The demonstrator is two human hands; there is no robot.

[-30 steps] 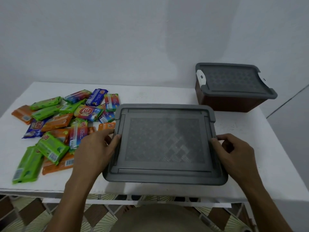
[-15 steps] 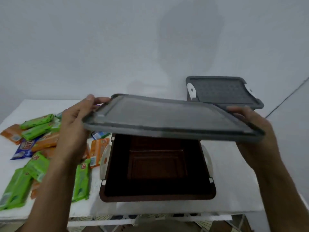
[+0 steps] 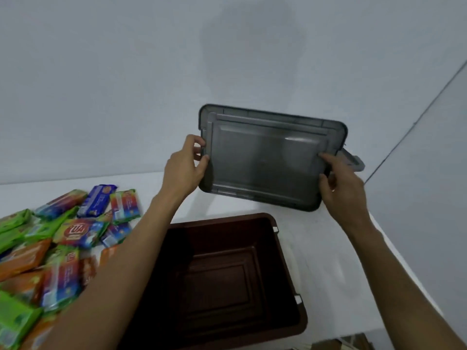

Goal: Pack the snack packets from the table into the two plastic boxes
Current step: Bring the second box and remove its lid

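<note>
A grey plastic lid is raised upright at the back right of the table, its underside facing me. My left hand grips its left edge and my right hand grips its lower right corner. Below it the near brown box stands open and empty. The second box is almost wholly hidden behind the lid; only a corner of its grey lid shows. Several snack packets in green, orange and blue lie heaped on the left of the white table.
A plain pale wall rises close behind the table. The table's right edge runs diagonally near my right forearm, and its front edge lies just below the open box. Patterned floor shows under the table at the lower right.
The lid came off the near box, rose, and tilted upright toward the back right, so it now covers the far box. The near box stands open and my view has dipped down.
</note>
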